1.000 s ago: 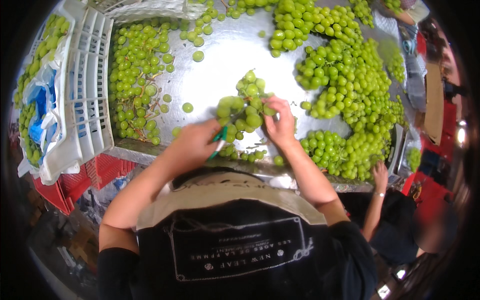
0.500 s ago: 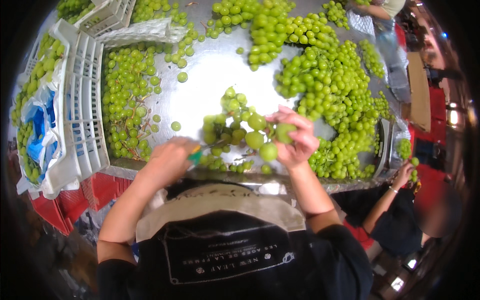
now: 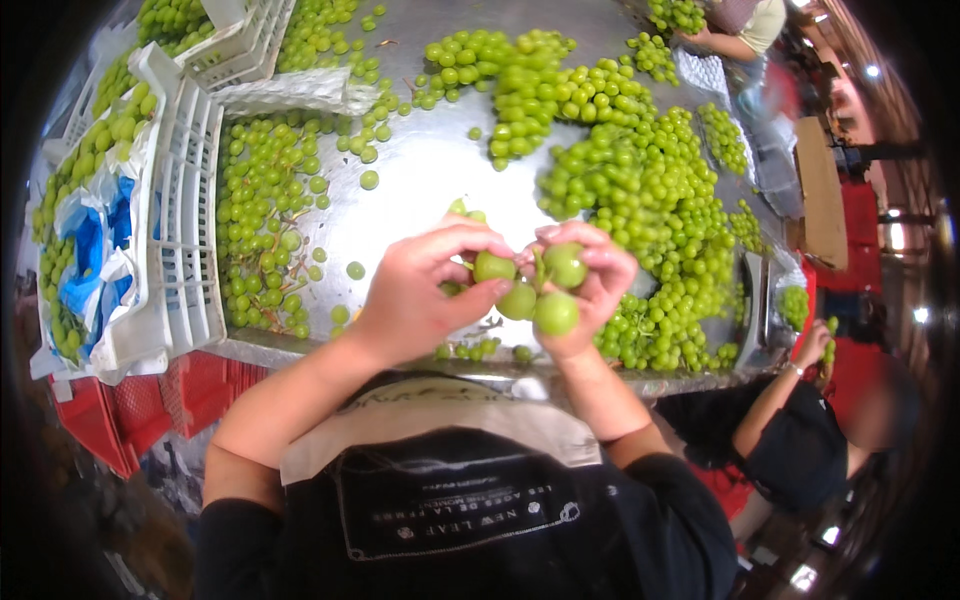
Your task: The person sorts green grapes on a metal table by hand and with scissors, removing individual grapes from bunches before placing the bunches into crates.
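Observation:
Both my hands meet over the near part of the metal table (image 3: 420,150). My left hand (image 3: 420,290) is closed, thumb and forefinger pinching a green grape (image 3: 494,266). Fingers of my right hand (image 3: 592,285) hold a small bunch of grapes (image 3: 557,313) by its stem, with a few large berries showing. Beneath and behind my hands, more grapes on the table are partly hidden. No scissors show in my left hand, though its palm is out of sight.
A heap of grape bunches (image 3: 640,190) lies to the right. Loose grapes and stems (image 3: 265,210) spread on the left beside a white crate (image 3: 185,220). Red crates (image 3: 190,390) stand below the left edge. A co-worker (image 3: 800,430) is at the right, another person's arm (image 3: 725,42) at far right.
My left hand has moved right and up to the bunch and now pinches a grape. The green-handled tool it held is out of sight. My right hand has barely moved.

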The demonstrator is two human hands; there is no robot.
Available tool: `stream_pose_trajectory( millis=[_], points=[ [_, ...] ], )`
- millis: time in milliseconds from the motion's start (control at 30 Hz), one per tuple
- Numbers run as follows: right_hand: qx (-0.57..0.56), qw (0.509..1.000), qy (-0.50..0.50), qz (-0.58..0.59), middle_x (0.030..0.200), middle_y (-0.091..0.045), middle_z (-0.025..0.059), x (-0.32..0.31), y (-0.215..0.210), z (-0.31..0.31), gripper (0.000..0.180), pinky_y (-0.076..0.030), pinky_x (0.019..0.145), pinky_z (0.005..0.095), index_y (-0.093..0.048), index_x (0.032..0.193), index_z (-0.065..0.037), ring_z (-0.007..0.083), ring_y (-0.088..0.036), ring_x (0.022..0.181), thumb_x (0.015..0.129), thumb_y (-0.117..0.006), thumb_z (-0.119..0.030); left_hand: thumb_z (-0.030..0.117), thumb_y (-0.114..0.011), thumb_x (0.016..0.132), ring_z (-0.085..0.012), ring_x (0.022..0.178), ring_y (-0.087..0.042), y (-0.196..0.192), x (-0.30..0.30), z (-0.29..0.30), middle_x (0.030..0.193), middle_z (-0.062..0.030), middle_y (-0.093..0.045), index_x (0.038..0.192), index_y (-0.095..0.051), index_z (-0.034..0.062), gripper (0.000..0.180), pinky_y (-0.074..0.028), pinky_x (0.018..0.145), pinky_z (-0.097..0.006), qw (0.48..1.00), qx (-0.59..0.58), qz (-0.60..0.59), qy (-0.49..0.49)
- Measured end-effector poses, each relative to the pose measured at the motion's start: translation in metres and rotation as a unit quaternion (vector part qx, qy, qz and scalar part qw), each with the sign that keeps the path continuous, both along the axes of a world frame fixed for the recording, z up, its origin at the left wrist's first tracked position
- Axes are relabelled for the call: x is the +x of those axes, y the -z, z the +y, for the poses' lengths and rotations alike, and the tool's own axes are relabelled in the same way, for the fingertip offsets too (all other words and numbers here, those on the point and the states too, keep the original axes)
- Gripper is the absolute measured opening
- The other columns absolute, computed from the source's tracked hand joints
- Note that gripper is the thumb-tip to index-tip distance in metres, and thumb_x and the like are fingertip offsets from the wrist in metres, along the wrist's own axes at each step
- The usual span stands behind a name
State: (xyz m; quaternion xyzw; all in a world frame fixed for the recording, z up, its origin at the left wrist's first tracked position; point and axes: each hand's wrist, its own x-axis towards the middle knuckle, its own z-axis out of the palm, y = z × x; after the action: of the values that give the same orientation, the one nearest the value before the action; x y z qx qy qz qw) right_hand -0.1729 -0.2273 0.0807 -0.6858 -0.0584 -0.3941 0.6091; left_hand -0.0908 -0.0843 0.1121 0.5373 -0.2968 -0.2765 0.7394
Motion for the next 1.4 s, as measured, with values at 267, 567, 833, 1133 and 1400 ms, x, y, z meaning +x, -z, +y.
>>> stream_pose_trajectory(
  millis=[267,567,833,1133,1400],
  points=[
    [0.31,0.938,-0.083,0.133,0.1,-0.052,0.0133,0.011,-0.016,0.026,0.041,-0.05,0.074,0.0286,-0.038,0.103,-0.007,0.0174,-0.055,0.086,0.074,-0.06,0.01,-0.005,-0.068,0.06,-0.016,0.076,-0.061,-0.017,0.038,0.024,0.085,-0.0074,-0.063,0.086,-0.064,0.0034,0.028,-0.049,0.063,-0.026,0.932,0.043,-0.36,0.013],
    [0.43,0.882,-0.054,0.185,0.103,-0.056,0.0139,0.018,-0.007,-0.003,0.041,-0.052,0.079,0.034,-0.04,0.109,-0.003,0.0191,-0.059,0.082,0.076,-0.062,0.007,0.008,-0.069,0.066,-0.0155,0.079,-0.057,0.021,0.076,0.066,0.087,-0.0105,-0.06,0.087,-0.062,-0.0028,0.024,-0.046,0.07,-0.025,0.984,-0.059,0.043,0.165],
    [0.427,0.884,-0.034,0.186,0.103,-0.054,0.0164,0.012,0.0,-0.023,0.046,-0.051,0.088,0.0425,-0.032,0.118,0.003,0.0252,-0.06,0.093,0.08,-0.057,0.007,0.009,-0.068,0.076,-0.0185,0.098,-0.057,0.019,0.075,0.061,0.112,-0.0098,-0.058,0.113,-0.06,0.0022,0.039,-0.045,0.089,-0.031,0.959,0.226,-0.173,0.003],
    [0.531,0.805,-0.171,0.203,0.105,-0.056,0.015,0.008,0.0,-0.015,0.048,-0.052,0.083,0.0383,-0.033,0.12,-0.002,0.0241,-0.059,0.095,0.08,-0.059,0.005,0.004,-0.065,0.077,-0.0178,0.097,-0.057,-0.01,0.032,-0.012,0.112,-0.0085,-0.059,0.119,-0.056,0.0064,0.043,-0.048,0.083,-0.029,0.977,0.109,-0.185,0.014],
    [0.504,0.818,-0.192,0.202,0.11,-0.054,0.0165,0.004,-0.011,-0.013,0.043,-0.05,0.088,0.0394,-0.036,0.119,-0.001,0.0244,-0.058,0.099,0.081,-0.057,0.005,-0.001,-0.059,0.082,-0.0159,0.089,-0.061,-0.007,0.034,-0.011,0.102,-0.0101,-0.062,0.11,-0.057,-0.0021,0.028,-0.051,0.077,-0.029,0.994,0.055,0.065,0.075]
  ],
)
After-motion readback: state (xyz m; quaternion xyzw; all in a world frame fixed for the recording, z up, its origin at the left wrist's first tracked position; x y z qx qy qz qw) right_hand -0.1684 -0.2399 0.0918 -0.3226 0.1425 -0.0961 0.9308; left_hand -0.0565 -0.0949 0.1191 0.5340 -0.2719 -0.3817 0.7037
